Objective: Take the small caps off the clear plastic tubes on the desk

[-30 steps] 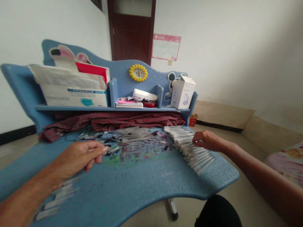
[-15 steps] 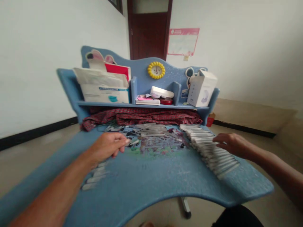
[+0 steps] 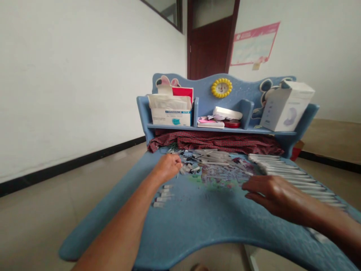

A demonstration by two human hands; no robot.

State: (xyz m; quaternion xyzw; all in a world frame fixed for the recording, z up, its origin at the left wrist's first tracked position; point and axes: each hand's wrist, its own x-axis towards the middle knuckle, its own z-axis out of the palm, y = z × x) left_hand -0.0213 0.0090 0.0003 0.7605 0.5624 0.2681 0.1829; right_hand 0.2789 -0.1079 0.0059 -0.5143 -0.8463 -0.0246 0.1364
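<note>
My left hand (image 3: 169, 167) is closed in a pinch at the left side of a scattered pile; whatever is in its fingertips is too small to make out. Beside it lie small black and clear pen parts (image 3: 191, 168), and behind them long clear pen tubes (image 3: 216, 157). Nearer me is a short column of small whitish pieces (image 3: 163, 197). My right hand (image 3: 272, 190) hovers over the right part of the desk, thumb and fingers apart, with nothing visible in it. Its arm partly covers a long row of whitish pen-like sticks (image 3: 299, 178).
The blue desk (image 3: 208, 218) has a curved front edge. At its back, a red checked cloth (image 3: 220, 142) lies under a shelf holding a mask box (image 3: 170, 117), papers (image 3: 211, 123) and a white carton (image 3: 287, 107). A yellow flower clock (image 3: 221, 88) sits above.
The view has swung left, so the desk appears farther right. My right hand has moved from the row of sticks toward the desk's middle. My left hand stays by the small parts.
</note>
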